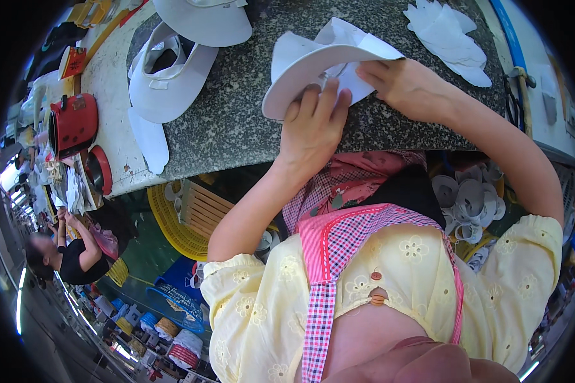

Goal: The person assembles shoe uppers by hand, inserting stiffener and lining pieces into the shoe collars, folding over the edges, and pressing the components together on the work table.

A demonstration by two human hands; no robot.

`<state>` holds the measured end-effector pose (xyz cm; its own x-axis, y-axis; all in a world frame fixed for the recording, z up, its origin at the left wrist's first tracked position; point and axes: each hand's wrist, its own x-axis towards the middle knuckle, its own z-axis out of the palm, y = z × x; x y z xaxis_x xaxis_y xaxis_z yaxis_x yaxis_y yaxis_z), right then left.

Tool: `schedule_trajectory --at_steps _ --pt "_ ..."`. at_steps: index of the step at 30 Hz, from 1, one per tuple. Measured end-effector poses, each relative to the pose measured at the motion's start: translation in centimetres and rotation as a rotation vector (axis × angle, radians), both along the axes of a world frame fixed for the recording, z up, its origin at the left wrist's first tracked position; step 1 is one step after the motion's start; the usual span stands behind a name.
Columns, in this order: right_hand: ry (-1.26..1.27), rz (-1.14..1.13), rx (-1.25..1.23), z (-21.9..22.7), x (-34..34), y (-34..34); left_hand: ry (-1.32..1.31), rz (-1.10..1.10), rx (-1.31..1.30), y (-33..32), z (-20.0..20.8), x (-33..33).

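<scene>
The white visor-like piece (295, 78) is tilted just above the speckled counter (236, 105), in front of the person: the left hand (314, 121) has its grip partly closed on the lower edge, fingers curled against the inner side, while the right hand (407, 88) has its grip drawn in on the right end. Similar white pieces (172, 96) lie to the left, flat white cutouts (450, 41) to the right.
</scene>
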<state>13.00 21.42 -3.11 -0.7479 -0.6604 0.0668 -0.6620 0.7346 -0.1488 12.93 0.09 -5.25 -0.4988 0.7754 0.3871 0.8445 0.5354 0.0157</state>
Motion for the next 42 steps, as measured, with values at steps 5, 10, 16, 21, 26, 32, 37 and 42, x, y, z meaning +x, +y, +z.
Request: schedule_trajectory --at_steps 5,10,16,21,26,32,37,42 --pt "0.05 -0.008 -0.099 -1.1 0.8 2.5 0.048 -0.073 -0.144 0.5 1.3 -0.4" --pt "0.15 0.071 -0.12 -1.2 -0.2 1.7 -0.005 -0.175 -0.146 0.3 1.7 -1.9" --pt "0.143 0.005 -0.213 2.0 -1.3 2.1 -0.123 -0.207 0.054 0.0 5.9 -7.2" --pt "-0.508 -0.185 -0.801 5.7 -1.2 3.2 -0.065 -0.176 0.427 -0.7 10.8 -10.2" --pt "-0.679 -0.389 -1.466 5.5 -0.4 3.7 -1.213 0.167 0.318 -0.1 6.9 -7.6" --pt "-0.688 -0.428 -1.643 4.2 0.2 1.2 -1.374 0.038 1.054 4.9 7.3 -4.7" --pt "-0.771 -0.43 -1.819 3.9 0.5 1.0 -1.663 -0.017 1.092 5.2 7.8 -5.1" --pt "-0.8 -0.358 -1.88 4.3 1.1 1.9 -1.838 -0.152 1.277 5.7 7.2 -5.2"
